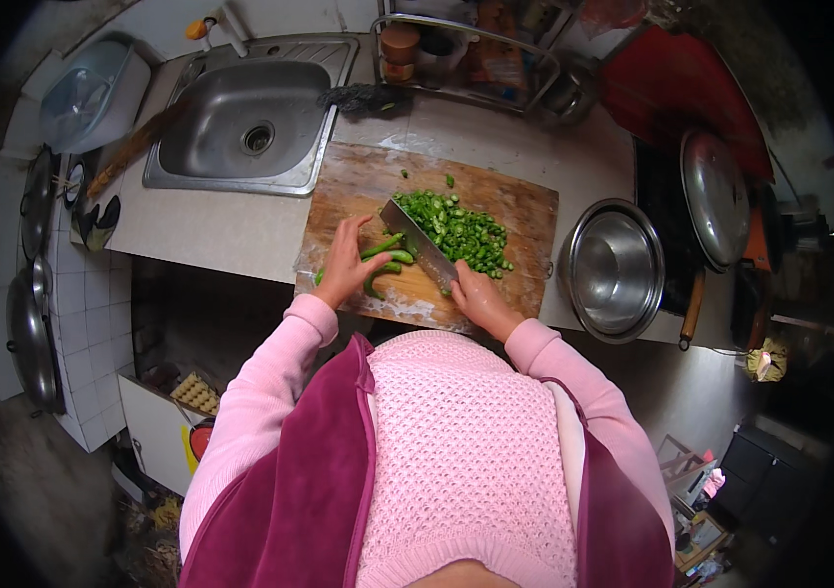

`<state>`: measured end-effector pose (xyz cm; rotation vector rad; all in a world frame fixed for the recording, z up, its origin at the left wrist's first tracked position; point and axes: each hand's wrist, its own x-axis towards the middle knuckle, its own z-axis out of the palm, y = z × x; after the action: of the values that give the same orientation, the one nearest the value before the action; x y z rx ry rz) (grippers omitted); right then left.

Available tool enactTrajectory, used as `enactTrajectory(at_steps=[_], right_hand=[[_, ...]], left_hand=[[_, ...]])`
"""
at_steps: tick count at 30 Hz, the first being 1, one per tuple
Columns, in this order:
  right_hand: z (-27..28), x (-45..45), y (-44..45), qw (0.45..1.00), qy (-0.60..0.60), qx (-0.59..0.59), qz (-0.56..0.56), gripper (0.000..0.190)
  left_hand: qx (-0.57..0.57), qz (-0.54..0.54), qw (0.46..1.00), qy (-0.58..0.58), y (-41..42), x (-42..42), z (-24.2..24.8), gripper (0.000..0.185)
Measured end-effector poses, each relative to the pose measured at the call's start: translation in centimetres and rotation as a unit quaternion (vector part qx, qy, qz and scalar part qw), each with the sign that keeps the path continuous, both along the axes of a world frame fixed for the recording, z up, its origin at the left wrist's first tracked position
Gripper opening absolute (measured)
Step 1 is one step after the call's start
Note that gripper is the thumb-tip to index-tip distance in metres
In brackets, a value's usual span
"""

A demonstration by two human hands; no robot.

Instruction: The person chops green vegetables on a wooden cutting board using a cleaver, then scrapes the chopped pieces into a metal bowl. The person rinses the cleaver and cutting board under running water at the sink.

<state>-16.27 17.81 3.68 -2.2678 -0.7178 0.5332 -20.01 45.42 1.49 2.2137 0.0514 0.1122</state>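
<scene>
On a worn wooden cutting board (527,213) in front of me lies a heap of chopped green chili peppers (461,228). My right hand (481,296) grips the handle end of a cleaver (420,246), whose broad blade slants up to the left along the heap's near left edge. To the left of the blade, my left hand (351,263) rests with fingers spread around several whole green peppers (398,256). Whether its fingers press on a pepper is hard to tell. A few cut bits (450,180) lie apart beyond the heap.
A steel sink (240,125) is set in the counter at the back left. Nested steel bowls (611,268) stand right of the board, with a lidded pan (714,198) beyond them. A wire rack (461,29) with jars and packets and a dark scrubber (362,98) are behind.
</scene>
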Motion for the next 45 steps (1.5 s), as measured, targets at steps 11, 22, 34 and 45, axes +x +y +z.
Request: enactTrajectory(at_steps=[11,22,34,45], right_hand=[[0.7,-0.2,0.5,0.999,-0.008,-0.042,0.012,0.016],[0.8,-0.2,1.3,0.997,-0.022,-0.072,0.009,0.017],[1.2,0.0,1.0,0.996,-0.052,-0.071,0.033,0.014],[0.9,0.1,0.8,0.997,-0.031,-0.065,0.031,0.016]], left_hand=[[0.068,0.061,0.993,-0.076,0.6,-1.8,-1.4,0.068],[0.031,0.051,0.995,-0.078,-1.1,-3.6,-1.8,0.057],[0.099,0.033,0.994,-0.043,1.0,-5.0,-2.0,0.025],[-0.027,0.134,0.990,-0.017,1.2,-3.8,-1.1,0.021]])
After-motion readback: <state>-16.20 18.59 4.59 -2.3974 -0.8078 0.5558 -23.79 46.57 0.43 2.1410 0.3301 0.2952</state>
